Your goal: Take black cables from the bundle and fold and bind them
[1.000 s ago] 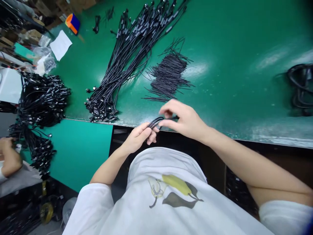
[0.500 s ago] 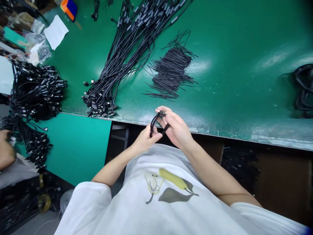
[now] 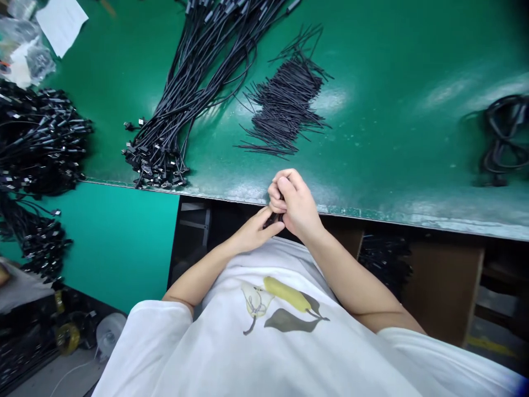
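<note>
A black cable (image 3: 273,219), mostly hidden by my fingers, is held just off the table's front edge. My right hand (image 3: 298,203) is closed in a fist around it, thumb on top. Against the fist, my left hand (image 3: 253,230) grips the lower side of the cable between thumb and fingers. Beyond my hands lies a heap of thin black ties (image 3: 287,102) on the green table (image 3: 388,121). A long bundle of black cables (image 3: 202,82) with connector ends stretches out to the left of the heap.
Large piles of coiled black cables (image 3: 45,138) lie at the left, with a teal board (image 3: 124,237) beside them. A coiled thick black cable (image 3: 506,138) sits at the far right. A white paper sheet (image 3: 61,25) is at upper left. Someone's sleeve (image 3: 20,284) shows at the left edge.
My right hand has closed into a fist over the cable loop, which showed between my hands before. The view has shifted, so table things appear higher and further left.
</note>
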`<action>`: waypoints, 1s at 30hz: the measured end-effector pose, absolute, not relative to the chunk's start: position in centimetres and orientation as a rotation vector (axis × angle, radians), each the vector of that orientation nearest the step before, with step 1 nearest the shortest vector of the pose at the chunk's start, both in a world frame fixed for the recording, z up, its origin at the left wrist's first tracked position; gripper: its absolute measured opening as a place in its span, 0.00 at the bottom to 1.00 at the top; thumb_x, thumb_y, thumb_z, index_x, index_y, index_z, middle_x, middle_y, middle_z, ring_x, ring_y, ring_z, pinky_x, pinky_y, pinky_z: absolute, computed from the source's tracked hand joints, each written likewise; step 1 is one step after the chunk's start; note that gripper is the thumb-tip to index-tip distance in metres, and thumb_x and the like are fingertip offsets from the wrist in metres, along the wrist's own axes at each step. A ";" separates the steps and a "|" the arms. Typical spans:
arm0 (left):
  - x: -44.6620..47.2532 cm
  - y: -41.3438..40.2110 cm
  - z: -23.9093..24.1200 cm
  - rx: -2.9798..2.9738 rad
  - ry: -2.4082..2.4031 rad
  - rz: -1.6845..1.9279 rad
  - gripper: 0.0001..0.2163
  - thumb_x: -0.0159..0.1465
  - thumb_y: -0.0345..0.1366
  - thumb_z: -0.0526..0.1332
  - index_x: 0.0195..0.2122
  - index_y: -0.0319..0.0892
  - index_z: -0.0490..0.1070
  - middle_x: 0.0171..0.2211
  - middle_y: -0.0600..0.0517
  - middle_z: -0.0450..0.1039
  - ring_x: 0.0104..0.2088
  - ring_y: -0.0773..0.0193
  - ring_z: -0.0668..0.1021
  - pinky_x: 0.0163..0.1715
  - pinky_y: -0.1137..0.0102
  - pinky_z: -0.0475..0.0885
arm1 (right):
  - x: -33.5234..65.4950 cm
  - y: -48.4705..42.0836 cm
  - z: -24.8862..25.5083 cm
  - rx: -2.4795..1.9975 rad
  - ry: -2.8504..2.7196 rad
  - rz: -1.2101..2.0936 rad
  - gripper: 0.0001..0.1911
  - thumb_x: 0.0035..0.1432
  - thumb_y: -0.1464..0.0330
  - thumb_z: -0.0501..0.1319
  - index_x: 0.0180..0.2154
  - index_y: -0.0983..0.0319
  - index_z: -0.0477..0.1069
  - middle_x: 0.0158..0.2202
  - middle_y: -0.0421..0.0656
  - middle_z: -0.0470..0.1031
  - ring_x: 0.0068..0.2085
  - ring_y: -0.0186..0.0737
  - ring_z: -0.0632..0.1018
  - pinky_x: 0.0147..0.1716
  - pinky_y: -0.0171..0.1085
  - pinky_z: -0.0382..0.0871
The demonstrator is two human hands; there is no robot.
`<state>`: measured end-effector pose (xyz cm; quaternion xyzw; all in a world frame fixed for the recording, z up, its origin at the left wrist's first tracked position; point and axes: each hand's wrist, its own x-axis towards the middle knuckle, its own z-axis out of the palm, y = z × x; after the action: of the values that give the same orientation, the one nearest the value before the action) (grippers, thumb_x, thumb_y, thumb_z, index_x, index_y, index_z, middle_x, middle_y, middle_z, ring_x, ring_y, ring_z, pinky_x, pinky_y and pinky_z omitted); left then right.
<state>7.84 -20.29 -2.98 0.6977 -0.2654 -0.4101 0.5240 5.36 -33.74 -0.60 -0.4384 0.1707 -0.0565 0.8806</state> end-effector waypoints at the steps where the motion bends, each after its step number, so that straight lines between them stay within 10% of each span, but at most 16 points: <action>1: 8.1 -20.2 -2.6 1.621 -0.670 -0.973 0.17 0.66 0.46 0.59 0.50 0.42 0.71 0.44 0.47 0.71 0.46 0.59 0.72 0.52 0.64 0.66 | 5.3 -33.9 -0.2 -0.918 0.341 -0.097 0.19 0.59 0.52 0.64 0.36 0.57 0.59 0.24 0.30 0.57 0.19 0.24 0.51 0.17 0.27 0.44; 4: 8.7 -20.0 -1.5 1.503 -0.633 -0.978 0.22 0.67 0.54 0.55 0.50 0.42 0.73 0.47 0.45 0.72 0.54 0.56 0.71 0.59 0.61 0.62 | 5.3 -34.0 1.0 -0.905 0.311 -0.070 0.20 0.58 0.51 0.63 0.35 0.57 0.59 0.23 0.31 0.55 0.19 0.24 0.49 0.16 0.27 0.42; 13: 8.2 -21.4 -0.4 1.060 -0.072 -1.289 0.23 0.59 0.57 0.64 0.39 0.41 0.66 0.21 0.59 0.61 0.20 0.71 0.67 0.25 0.72 0.67 | 5.9 -34.6 0.6 -1.008 0.237 -0.182 0.20 0.61 0.50 0.62 0.34 0.57 0.57 0.25 0.32 0.59 0.18 0.24 0.55 0.15 0.27 0.50; 23: 8.7 -22.4 -0.7 0.894 0.100 -1.466 0.21 0.65 0.50 0.55 0.31 0.34 0.73 0.18 0.56 0.57 0.19 0.69 0.65 0.25 0.71 0.66 | 5.7 -35.7 -0.7 -1.113 0.217 -0.292 0.23 0.57 0.49 0.65 0.34 0.57 0.58 0.23 0.29 0.61 0.17 0.24 0.58 0.22 0.33 0.72; 30: 8.4 -23.8 -0.3 0.711 0.196 -1.410 0.17 0.55 0.44 0.72 0.36 0.36 0.74 0.26 0.55 0.63 0.27 0.70 0.69 0.33 0.71 0.70 | 6.5 -36.8 -0.1 -1.023 0.151 -0.272 0.21 0.63 0.49 0.58 0.34 0.57 0.57 0.21 0.28 0.57 0.16 0.24 0.55 0.17 0.28 0.67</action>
<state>8.35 -23.79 -0.31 0.3193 0.0878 -0.6330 0.6997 6.53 -36.82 -0.14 -0.4873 0.0721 -0.1299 0.8605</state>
